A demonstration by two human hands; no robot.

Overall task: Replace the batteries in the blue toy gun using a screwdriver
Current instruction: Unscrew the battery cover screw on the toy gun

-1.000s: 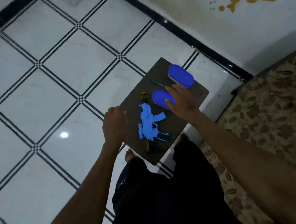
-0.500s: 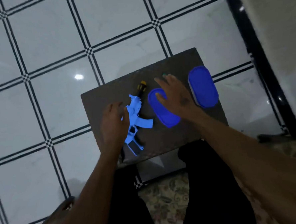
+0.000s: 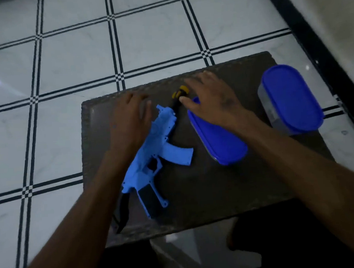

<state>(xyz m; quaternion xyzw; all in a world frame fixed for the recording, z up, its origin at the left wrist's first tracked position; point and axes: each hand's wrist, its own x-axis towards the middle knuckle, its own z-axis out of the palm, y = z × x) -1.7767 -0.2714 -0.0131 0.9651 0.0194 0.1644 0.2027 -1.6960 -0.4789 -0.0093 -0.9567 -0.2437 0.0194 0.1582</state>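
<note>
A light blue toy gun lies on a dark board, its muzzle pointing away from me. Its barrel end is black with a yellow tip. My left hand rests flat, fingers spread, on the board along the gun's left side, touching its upper body. My right hand hovers open over the near end of a blue-lidded container, with the thumb close to the yellow tip. No screwdriver or batteries can be made out.
A second blue-lidded clear container stands at the board's right end. The board lies on a white tiled floor with black lines. A black skirting strip and wall run along the right. My dark-clothed legs are below the board.
The view has come closer and swung over the board. My left hand has slid up alongside the gun's upper body. My right hand has shifted left towards the yellow tip.
</note>
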